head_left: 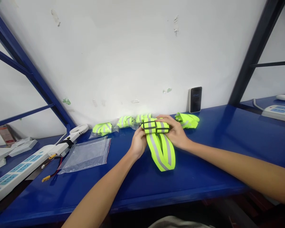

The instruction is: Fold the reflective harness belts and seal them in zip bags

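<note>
Between my two hands is a neon-yellow reflective strap (158,152) with grey stripes and black buckles, its upper part bunched and a long loop hanging down in front. My left hand (138,142) grips the bunched part from the left, fingers partly hidden behind it. On the other side my right hand (175,131) is closed around the right end, its fingers over the top. Behind the hands lie yellow bundles in clear bags, among them one bagged bundle (125,121). A loose yellow strap (187,120) rests just right of my right hand.
Left on the blue table (204,171) lie clear zip bags (85,155), a white handheld fan (79,129), a cable with yellow connectors (46,178) and a long power strip (16,174). A small device with a dark screen (195,99) stands against the wall.
</note>
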The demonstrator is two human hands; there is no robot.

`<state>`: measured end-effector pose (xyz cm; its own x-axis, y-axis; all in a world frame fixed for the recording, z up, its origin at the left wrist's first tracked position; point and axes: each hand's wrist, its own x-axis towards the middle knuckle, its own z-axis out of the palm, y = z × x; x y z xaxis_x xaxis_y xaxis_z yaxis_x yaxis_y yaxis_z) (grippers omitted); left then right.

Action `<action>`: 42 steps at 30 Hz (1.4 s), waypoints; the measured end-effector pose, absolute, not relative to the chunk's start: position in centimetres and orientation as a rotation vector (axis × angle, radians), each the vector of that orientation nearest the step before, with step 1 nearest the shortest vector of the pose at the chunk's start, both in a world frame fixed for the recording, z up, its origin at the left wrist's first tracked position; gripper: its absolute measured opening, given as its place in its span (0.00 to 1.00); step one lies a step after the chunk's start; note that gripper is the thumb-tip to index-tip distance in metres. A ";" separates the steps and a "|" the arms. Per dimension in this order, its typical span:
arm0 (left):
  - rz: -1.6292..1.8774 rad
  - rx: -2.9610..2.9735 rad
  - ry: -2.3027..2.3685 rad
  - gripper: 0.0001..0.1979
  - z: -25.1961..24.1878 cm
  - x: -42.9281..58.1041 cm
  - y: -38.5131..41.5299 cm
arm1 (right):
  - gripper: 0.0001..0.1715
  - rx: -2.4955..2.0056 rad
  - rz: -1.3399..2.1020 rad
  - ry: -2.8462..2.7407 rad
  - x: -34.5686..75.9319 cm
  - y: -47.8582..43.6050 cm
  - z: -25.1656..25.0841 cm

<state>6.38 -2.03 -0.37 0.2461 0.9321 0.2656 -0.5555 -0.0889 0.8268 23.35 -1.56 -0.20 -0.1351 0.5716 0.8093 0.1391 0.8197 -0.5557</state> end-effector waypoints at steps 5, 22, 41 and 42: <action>1.216 1.029 0.429 0.21 0.1 6.8 -2.8 | 0.19 -0.592 0.344 -1.750 23.7 -1.2 -0.7; 1.287 1.107 0.550 0.29 0.0 5.2 -1.0 | 0.44 -0.646 1.218 -1.405 22.7 -2.1 0.0; 1.461 1.511 0.708 0.23 -1.4 5.0 0.0 | 0.34 -0.673 1.533 -1.202 21.4 -3.0 -0.7; 1.464 1.520 0.720 0.22 -1.2 5.0 0.0 | 0.35 -0.688 1.552 -1.215 21.5 -3.0 -0.6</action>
